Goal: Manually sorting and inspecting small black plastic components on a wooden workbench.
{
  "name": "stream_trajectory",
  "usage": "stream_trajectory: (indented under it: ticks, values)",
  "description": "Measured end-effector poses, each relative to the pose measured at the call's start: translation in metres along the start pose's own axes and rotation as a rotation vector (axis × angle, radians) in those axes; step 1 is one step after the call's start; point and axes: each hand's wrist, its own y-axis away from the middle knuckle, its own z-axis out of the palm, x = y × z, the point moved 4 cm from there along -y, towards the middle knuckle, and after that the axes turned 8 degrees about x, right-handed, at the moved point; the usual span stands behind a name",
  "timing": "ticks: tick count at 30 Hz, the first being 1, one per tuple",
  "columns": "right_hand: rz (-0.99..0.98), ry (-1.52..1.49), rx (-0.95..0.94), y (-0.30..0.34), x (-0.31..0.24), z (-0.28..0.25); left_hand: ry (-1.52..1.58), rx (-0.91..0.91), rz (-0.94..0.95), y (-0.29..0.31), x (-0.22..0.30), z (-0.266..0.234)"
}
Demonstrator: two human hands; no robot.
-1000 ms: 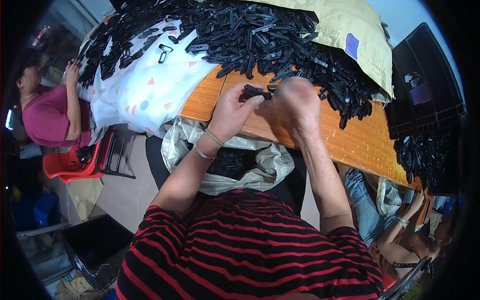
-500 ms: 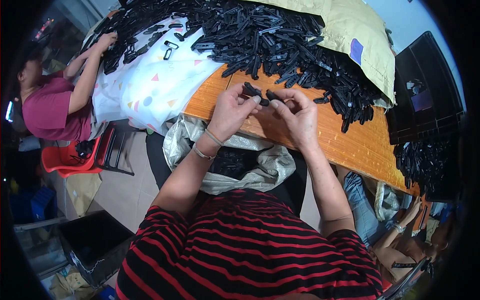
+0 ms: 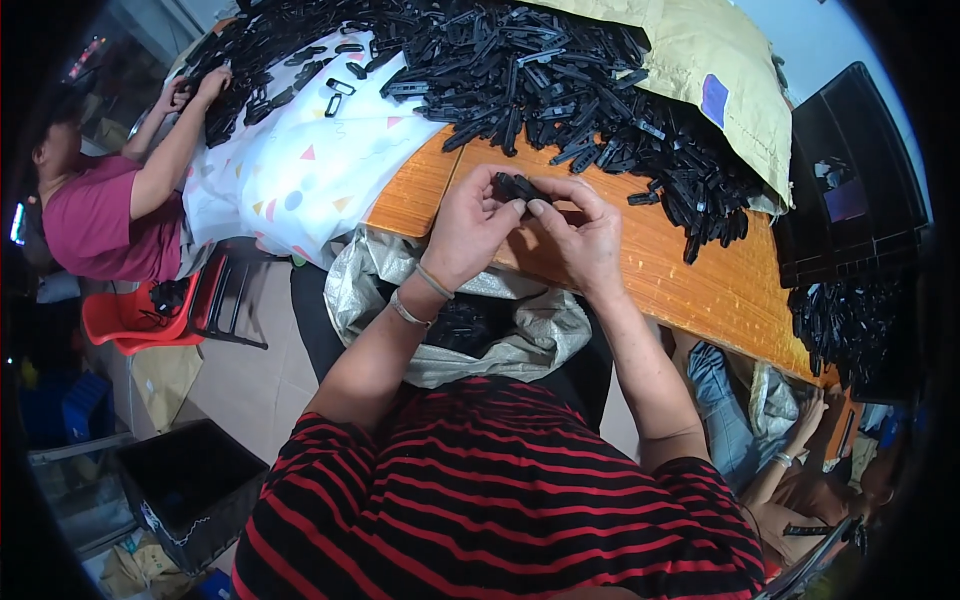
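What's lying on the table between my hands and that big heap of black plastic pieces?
In the head view, only bare orange tabletop lies between the hands, left hand and right hand, and the heap of black plastic pieces.

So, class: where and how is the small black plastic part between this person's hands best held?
By its two ends, one from each side. The small black plastic part is short and lies crosswise above the wooden table; the left hand pinches its left end, the right hand its right, leaving the middle free.
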Motion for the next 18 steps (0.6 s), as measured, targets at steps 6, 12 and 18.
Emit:
stream_trajectory:
  ticks: [6, 12, 18]
  values:
    - [-0.077, 0.029, -0.014, -0.003, -0.004, 0.003, 0.016, -0.01, 0.057, 0.007, 0.015, 0.003]
    - [0.016, -0.017, -0.009, 0.0, -0.009, 0.008, -0.28, 0.015, 0.208, 0.015, 0.041, 0.008]
    - [-0.03, -0.031, -0.076, -0.002, 0.008, 0.008, -0.083, 0.112, 0.155, 0.02, 0.037, 0.012]
